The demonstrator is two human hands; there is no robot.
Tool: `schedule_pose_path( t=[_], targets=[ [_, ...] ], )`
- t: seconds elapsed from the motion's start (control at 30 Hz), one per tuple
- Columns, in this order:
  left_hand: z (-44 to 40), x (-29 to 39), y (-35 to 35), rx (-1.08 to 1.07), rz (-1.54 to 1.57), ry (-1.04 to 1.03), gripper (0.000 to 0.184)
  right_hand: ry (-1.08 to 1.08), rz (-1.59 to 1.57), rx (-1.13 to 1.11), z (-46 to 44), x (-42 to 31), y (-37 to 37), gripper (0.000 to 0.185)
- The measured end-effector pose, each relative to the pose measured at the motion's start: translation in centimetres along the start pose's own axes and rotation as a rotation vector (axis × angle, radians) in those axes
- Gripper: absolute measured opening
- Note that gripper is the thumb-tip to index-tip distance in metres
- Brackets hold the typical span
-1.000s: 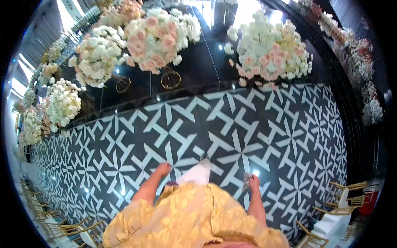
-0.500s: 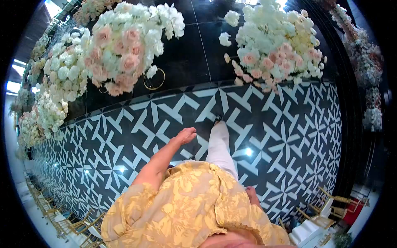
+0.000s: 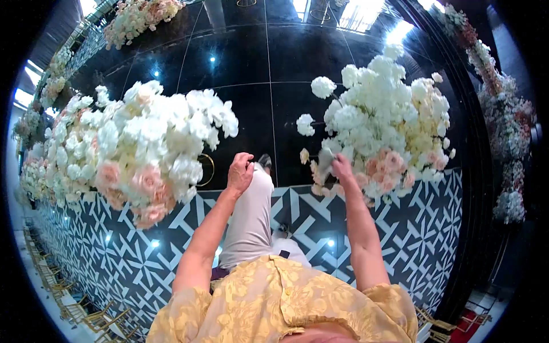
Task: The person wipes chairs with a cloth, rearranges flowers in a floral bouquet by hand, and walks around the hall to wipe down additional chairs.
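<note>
One blurred pale item juts from gripping right fingers; left fingers curl loosely.

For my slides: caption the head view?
Left hand by the forward leg; right hand, holding a blurred pale item, overlaps a white-and-pink flower arrangement in view.

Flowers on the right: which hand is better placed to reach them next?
Probably the right hand: it overlaps the flowers in view, though it seems to hold a pale thing. The left hand is farther away, by the trouser leg.
</note>
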State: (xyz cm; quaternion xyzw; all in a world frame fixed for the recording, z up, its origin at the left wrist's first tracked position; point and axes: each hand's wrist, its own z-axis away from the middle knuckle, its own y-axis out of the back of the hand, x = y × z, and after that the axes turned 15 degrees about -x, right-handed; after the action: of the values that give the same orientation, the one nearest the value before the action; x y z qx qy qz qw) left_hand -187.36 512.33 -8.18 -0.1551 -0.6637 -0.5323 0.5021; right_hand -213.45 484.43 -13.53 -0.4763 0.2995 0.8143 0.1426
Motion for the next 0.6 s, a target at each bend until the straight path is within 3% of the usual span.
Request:
schedule_pose_path(
  t=[0.07, 0.13, 0.2, 0.23, 0.3, 0.37, 0.4, 0.43, 0.47, 0.5, 0.53, 0.57, 0.6],
  targets=[
    [-6.8, -1.1, 0.7, 0.028, -0.046, -0.020, 0.024, 0.197, 0.222, 0.005, -10.5, -4.3, 1.9, 0.019],
    [-11.7, -1.6, 1.4, 0.036, -0.031, -0.012, 0.024, 0.456, 0.298, 0.166, -15.2, -10.8, 4.7, 0.021],
    [-19.4, -4.0, 3.3, 0.082, -0.010, 0.009, 0.024, 0.288, 0.176, 0.097, -19.3, -19.8, 8.8, 0.023],
    [-20.9, -6.1, 2.9, 0.081, -0.031, 0.065, 0.024, 0.371, 0.247, 0.143, -18.9, -21.5, 10.0, 0.020],
    [-25.8, -6.2, 5.8, 0.054, -0.091, 0.208, 0.023, 0.280, 0.353, 0.187, -20.1, -22.4, 13.7, 0.013],
    [-26.5, -6.8, 6.7, 0.013, -0.095, 0.322, 0.022, 0.272, 0.315, 0.143, -16.3, -17.5, 15.0, 0.008],
    [-28.9, -6.5, 8.7, 0.011, -0.105, 0.348, 0.021, 0.106, 0.471, 0.130, -14.8, -16.4, 16.1, 0.009],
    [-28.6, -6.7, 8.7, 0.017, -0.053, 0.413, 0.018, -0.181, 0.309, 0.063, -10.6, -17.3, 15.1, 0.010],
    [-27.5, -7.0, 8.3, 0.024, -0.002, 0.478, 0.016, -0.001, 0.559, 0.056, -6.8, -9.9, 15.5, 0.010],
    [-28.2, -7.2, 9.3, -0.018, -0.023, 0.497, 0.014, -0.194, 0.454, 0.010, -3.9, -12.1, 14.9, 0.012],
    [-26.9, -8.5, 9.0, -0.051, -0.040, 0.511, 0.013, -0.262, 0.561, -0.012, 0.5, -10.0, 13.8, 0.017],
    [-24.5, -9.2, 8.5, -0.114, -0.053, 0.505, 0.012, -0.538, 0.404, -0.099, 4.1, -13.2, 11.9, 0.020],
    [-23.6, -8.8, 9.0, -0.182, -0.068, 0.493, 0.012, -0.467, 0.475, -0.221, 7.6, -11.8, 11.9, 0.023]
  ],
)
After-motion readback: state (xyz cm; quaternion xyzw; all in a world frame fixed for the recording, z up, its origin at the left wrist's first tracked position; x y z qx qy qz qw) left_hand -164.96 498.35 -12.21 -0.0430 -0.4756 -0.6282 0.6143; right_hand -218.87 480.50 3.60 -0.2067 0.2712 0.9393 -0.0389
